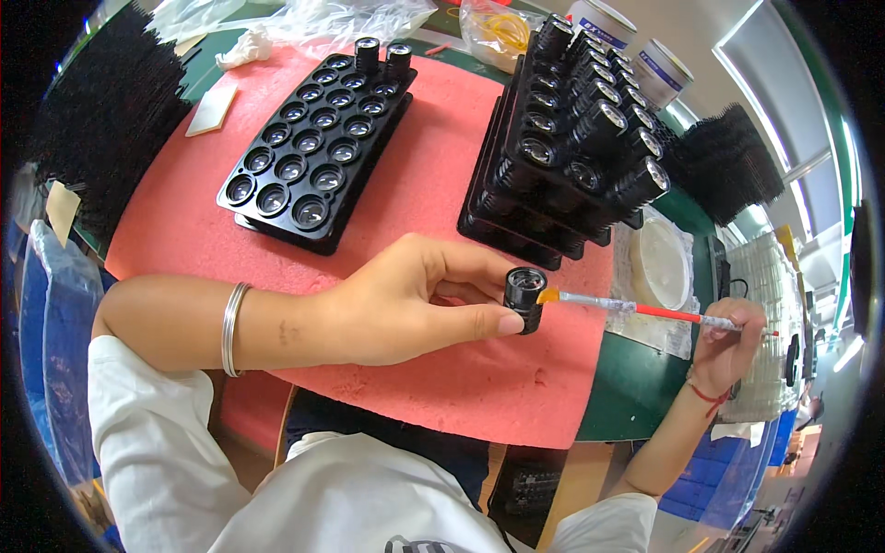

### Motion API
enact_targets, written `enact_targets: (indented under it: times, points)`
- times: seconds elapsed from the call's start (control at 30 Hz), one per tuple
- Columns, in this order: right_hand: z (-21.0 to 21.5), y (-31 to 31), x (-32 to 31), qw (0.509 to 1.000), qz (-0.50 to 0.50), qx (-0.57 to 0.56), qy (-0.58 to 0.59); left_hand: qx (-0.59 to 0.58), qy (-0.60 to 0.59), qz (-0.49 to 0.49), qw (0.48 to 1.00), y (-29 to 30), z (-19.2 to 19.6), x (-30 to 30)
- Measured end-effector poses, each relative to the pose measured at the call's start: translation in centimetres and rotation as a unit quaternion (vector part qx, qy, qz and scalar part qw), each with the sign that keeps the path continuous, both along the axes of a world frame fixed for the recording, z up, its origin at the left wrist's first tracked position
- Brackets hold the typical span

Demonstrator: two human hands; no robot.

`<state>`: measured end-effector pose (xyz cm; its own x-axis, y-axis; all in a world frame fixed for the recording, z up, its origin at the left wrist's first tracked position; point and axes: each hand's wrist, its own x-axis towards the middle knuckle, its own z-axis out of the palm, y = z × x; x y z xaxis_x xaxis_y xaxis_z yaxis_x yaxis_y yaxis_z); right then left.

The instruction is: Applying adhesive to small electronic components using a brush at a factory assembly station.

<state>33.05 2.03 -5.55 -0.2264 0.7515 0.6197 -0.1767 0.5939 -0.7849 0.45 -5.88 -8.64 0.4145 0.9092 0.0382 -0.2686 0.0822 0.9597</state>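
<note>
Over the pink foam mat [433,405], my left hand [419,300] pinches a small black cylindrical lens barrel [525,311], its glass end facing up. My right hand [730,339] grips the far end of a slim paintbrush [659,313] with a red and silver handle. The brush's yellowish bristles meet the right side of the barrel near its upper rim. Ahead and to the left lies a black tray [318,241] with round pockets that hold lens pieces; two barrels stand up at its far end. A stack of black trays [479,217] at the right carries several upright lens barrels.
A shallow white bowl [660,263] stands right of the mat. Two white cans [660,74] are behind the tray stack. Piles of black trays [106,120] rise at the far left and right. Clear plastic bags [498,35] lie at the back, and a white pad [211,110] rests on the mat.
</note>
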Motion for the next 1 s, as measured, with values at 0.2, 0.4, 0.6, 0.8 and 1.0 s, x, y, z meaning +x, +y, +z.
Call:
enact_targets:
  times: [0.2,0.4,0.6,0.8,1.0]
  points:
    - [-0.05,0.08,0.09,0.999,-0.032,-0.001,0.010,0.036,0.004,-0.017,0.999,-0.01,-0.13,0.05]
    - [0.22,0.31,0.42,0.998,-0.019,-0.010,0.054,-0.011,0.018,-0.019,1.000,-0.01,0.43,-0.03]
    - [0.25,0.10,-0.17,0.999,0.009,0.001,0.042,-0.013,0.058,0.015,0.998,0.07,0.29,0.01]
    - [0.05,-0.34,-0.32,1.000,-0.003,0.014,0.006,-0.011,0.078,0.024,0.997,0.08,0.12,0.17]
    - [0.07,-0.28,-0.35,0.997,-0.068,0.011,-0.019,0.015,0.029,0.038,0.999,0.06,-0.26,0.31]
